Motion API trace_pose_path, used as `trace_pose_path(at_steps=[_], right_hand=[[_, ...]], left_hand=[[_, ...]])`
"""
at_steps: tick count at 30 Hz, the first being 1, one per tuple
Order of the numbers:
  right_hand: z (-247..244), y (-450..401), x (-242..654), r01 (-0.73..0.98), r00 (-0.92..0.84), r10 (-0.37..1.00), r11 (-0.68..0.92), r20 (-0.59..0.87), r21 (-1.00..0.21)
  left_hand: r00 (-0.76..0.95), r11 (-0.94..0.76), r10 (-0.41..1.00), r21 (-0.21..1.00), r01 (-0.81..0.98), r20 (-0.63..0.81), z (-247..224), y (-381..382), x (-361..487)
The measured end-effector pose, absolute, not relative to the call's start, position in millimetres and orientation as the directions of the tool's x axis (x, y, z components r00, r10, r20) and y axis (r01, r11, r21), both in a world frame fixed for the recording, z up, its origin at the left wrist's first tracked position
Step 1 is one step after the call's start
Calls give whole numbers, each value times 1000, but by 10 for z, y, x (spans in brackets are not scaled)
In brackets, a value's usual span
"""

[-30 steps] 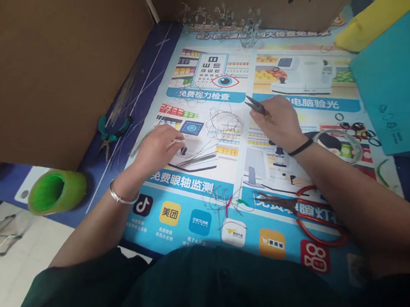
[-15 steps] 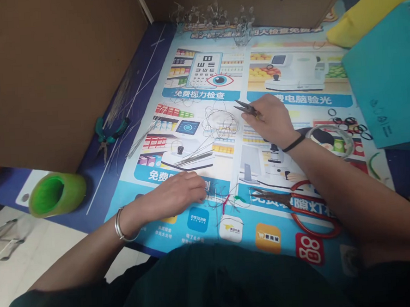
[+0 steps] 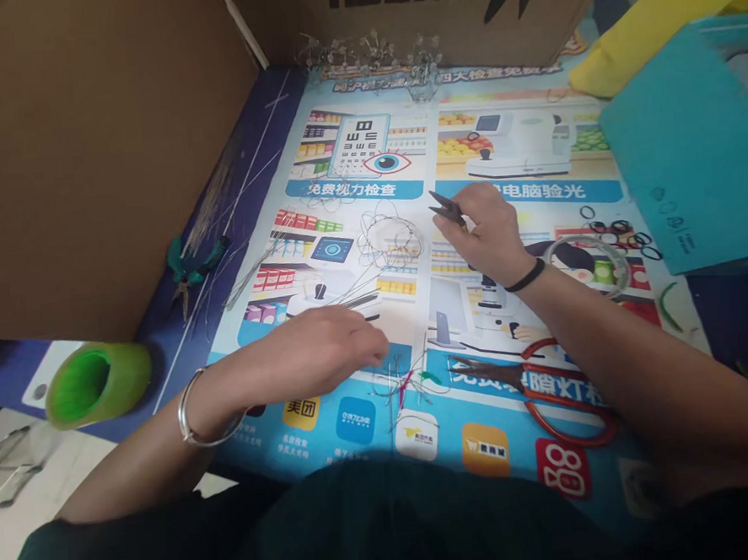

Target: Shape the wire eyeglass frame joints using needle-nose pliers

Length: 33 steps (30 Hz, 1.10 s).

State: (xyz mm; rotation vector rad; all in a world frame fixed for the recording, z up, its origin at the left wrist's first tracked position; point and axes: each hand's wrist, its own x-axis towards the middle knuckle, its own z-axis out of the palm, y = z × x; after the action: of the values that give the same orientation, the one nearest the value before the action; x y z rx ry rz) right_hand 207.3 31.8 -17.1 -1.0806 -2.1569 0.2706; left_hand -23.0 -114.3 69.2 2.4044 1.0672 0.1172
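Observation:
My right hand (image 3: 481, 227) is closed round small needle-nose pliers (image 3: 446, 206), their dark jaws slightly apart and pointing left. Just left of their tips lies a ring of thin wire bent into petal-like loops (image 3: 390, 237). My left hand (image 3: 333, 342) hovers low over the printed sheet, its fingers curled together; whatever they may hold is hidden. Close to its fingertips is a spiky bundle of wires (image 3: 390, 387) with pink thread (image 3: 405, 385) and a bit of green thread (image 3: 431, 379). Straight loose wires (image 3: 355, 291) lie behind that hand.
Red-handled scissors (image 3: 532, 380) lie near my right forearm, beside a clear ring-shaped roll (image 3: 619, 256) and several black bands (image 3: 621, 235). Teal-handled pliers (image 3: 196, 264) and green tape (image 3: 98, 383) are at left. Cardboard (image 3: 88, 162) walls the left and back; a blue box (image 3: 677, 160) stands right.
My left hand has shifted slightly right and up toward the spiky wire bundle. My right hand keeps hold of the pliers near the wire ring. The whole view has tilted a little.

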Motion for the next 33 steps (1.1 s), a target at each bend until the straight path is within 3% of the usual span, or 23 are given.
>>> trace_pose_path(at_steps=[3,7,10,15,17,20,25,33], right_hand=[[16,141,2015,420,-343,854,513,392,-749],[214,-40,1942,178,-502,809,443,306,-879],[261,-56,1947,200,-468,819,465,333,-862],[326,23,2032,367,-419,840,504,346,-781],[361,41,2057,403,-432,841,502,325,-765],[364,56,2072,405,-409,852,490,327,-772],[190,99,2043,332,-255,896,435,364,-837],[-2,118,1959,186,-260,926,325,273,-927]], left_hand=[[577,-470,806,451,759,-132,758,-817,-99],[416,-343,909,600,723,18,826,-380,75],[429,-360,901,656,663,62,861,-170,175],[569,-548,817,444,709,100,938,-72,275],[560,-562,815,431,706,147,944,-66,293],[501,-523,842,530,668,201,872,-28,299],[334,-293,931,848,442,148,584,73,265],[279,-146,959,938,315,56,354,40,269]])
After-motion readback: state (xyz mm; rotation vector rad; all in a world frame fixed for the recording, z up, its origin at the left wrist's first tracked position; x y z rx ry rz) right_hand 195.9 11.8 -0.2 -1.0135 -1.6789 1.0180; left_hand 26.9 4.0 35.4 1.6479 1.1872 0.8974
